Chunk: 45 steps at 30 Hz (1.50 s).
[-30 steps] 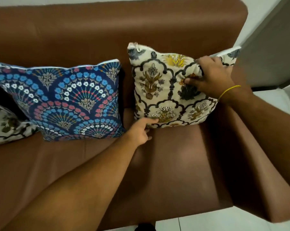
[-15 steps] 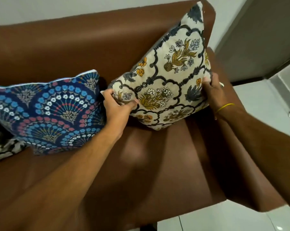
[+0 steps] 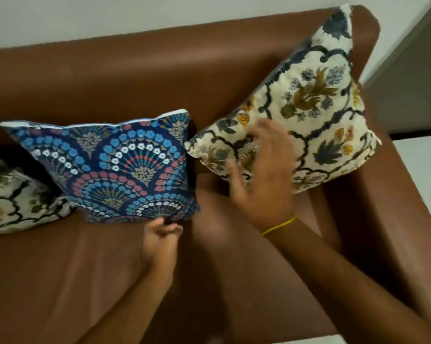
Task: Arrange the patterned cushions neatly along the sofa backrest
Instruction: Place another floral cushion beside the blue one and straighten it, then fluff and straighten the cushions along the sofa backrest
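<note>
At the far left, a cream cushion with a dark vine print (image 3: 16, 202) was seen lying low and slumped on the seat, cut off by the frame edge and partly tucked behind its neighbour; it was judged not yet squared up. Next to it, the blue fan-patterned cushion (image 3: 115, 167) was propped on its lower edge and leaned against the sofa backrest (image 3: 135, 78), roughly upright though slightly skewed. The left hand (image 3: 161, 235) was held at that cushion's lower right corner, its fingers curled together close to the fabric; whether the corner was actually pinched could not be told.

Further right, the right hand (image 3: 264, 170), blurred and marked by a yellow thread at the wrist, was spread flat with fingers splayed in front of the cream floral cushion (image 3: 308, 100); it could not be told whether contact was made. That cushion was stood on one corner, diamond-wise, in the angle between backrest and right armrest (image 3: 395, 219), its left corner just beside the blue cushion's right edge.

The task was judged to be part-way done: the corner cushion seemed placed, the blue one apparently under adjustment. What appeared to be left was the straightening of the blue cushion and the raising of the slumped cushion at the left, so that all three could be lined up along the backrest.
</note>
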Motion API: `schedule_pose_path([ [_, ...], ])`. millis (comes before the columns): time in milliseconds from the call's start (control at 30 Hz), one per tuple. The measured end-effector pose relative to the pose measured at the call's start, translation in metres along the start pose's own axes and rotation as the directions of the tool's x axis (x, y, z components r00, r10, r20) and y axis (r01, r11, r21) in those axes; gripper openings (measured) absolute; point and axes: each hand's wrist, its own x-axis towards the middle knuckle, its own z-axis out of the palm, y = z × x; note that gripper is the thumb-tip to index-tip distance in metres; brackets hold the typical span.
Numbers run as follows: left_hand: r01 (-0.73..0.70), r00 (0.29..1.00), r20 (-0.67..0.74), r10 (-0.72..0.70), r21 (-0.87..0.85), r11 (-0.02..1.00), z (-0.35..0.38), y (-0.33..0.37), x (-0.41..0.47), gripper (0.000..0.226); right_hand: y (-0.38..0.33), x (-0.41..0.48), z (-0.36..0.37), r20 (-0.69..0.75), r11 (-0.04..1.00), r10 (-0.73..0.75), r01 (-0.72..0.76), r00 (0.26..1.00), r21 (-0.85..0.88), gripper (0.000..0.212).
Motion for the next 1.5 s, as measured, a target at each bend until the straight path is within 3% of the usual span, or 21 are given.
schedule_pose_path([
  [33,0.147,0.988,-0.036,-0.150,-0.072,0.987,-0.014,-0.006,0.012,0.043,-0.029,0.003,0.020,0.096,0.997,-0.076,0.075,0.992,0.020,0.063],
  [100,0.344,0.937,0.026,-0.348,-0.234,0.909,-0.038,-0.013,0.041,0.021,-0.080,0.025,0.062,0.266,0.977,-0.213,0.209,0.940,0.046,0.080],
  [167,0.422,0.907,0.159,-0.391,-0.355,0.834,-0.050,-0.008,0.069,0.024,-0.113,0.056,0.104,0.497,0.961,-0.246,0.275,0.832,0.015,0.099],
  [233,0.454,0.891,0.213,-0.401,-0.451,0.768,-0.056,0.005,0.094,0.029,-0.131,0.085,0.141,0.712,0.941,-0.181,0.330,0.678,-0.076,0.120],
  [300,0.464,0.886,0.250,-0.391,-0.512,0.723,-0.057,0.019,0.110,0.032,-0.136,0.098,0.168,0.815,0.901,-0.113,0.404,0.568,-0.157,0.128],
  [333,0.457,0.889,0.263,-0.374,-0.533,0.712,-0.057,0.025,0.114,0.032,-0.137,0.099,0.176,0.824,0.886,-0.108,0.430,0.556,-0.173,0.126],
  [400,0.453,0.891,0.294,-0.346,-0.542,0.708,-0.064,0.032,0.116,0.033,-0.137,0.099,0.180,0.802,0.883,-0.139,0.439,0.581,-0.165,0.119],
  [500,0.407,0.912,0.275,-0.303,-0.533,0.742,-0.088,0.031,0.119,0.035,-0.133,0.093,0.170,0.721,0.905,-0.160,0.392,0.675,-0.166,0.115],
  [633,0.167,0.982,0.162,-0.095,-0.519,0.839,-0.127,0.047,0.135,0.058,-0.119,0.071,0.154,0.575,0.959,-0.145,0.258,0.805,-0.120,0.113],
  [767,-0.013,0.993,0.101,0.067,-0.461,0.887,-0.136,0.076,0.160,0.080,-0.110,0.059,0.161,0.449,0.992,-0.079,0.116,0.890,-0.055,0.106],
  [900,-0.028,0.994,0.093,0.060,-0.315,0.949,-0.133,0.080,0.178,0.085,-0.104,0.054,0.170,0.397,0.997,-0.020,0.047,0.918,-0.060,0.109],
  [1033,-0.154,0.983,0.067,0.172,-0.213,0.965,-0.128,0.083,0.187,0.068,-0.099,0.047,0.171,0.374,0.997,-0.023,0.050,0.927,-0.063,0.110],
  [1200,-0.263,0.962,0.052,0.270,-0.110,0.958,-0.135,0.079,0.202,0.108,-0.095,0.038,0.172,0.303,0.999,-0.014,0.025,0.953,-0.035,0.106],
  [1267,-0.220,0.971,0.096,0.218,0.004,0.976,-0.141,0.075,0.207,0.117,-0.094,0.033,0.172,0.312,0.999,-0.013,0.027,0.950,-0.040,0.105],
  [1333,-0.082,0.987,0.139,0.076,0.035,0.996,-0.143,0.075,0.209,0.118,-0.092,0.029,0.173,0.355,0.997,-0.016,0.043,0.935,-0.068,0.105],
  [1433,0.091,0.972,0.204,-0.113,0.115,0.989,-0.141,0.080,0.211,0.065,-0.090,0.027,0.172,0.422,0.992,-0.017,0.069,0.907,-0.109,0.107],
  [1500,0.108,0.954,0.261,-0.145,0.152,0.982,-0.144,0.082,0.218,0.060,-0.092,0.029,0.171,0.430,0.988,-0.009,0.074,0.903,-0.135,0.108],
])
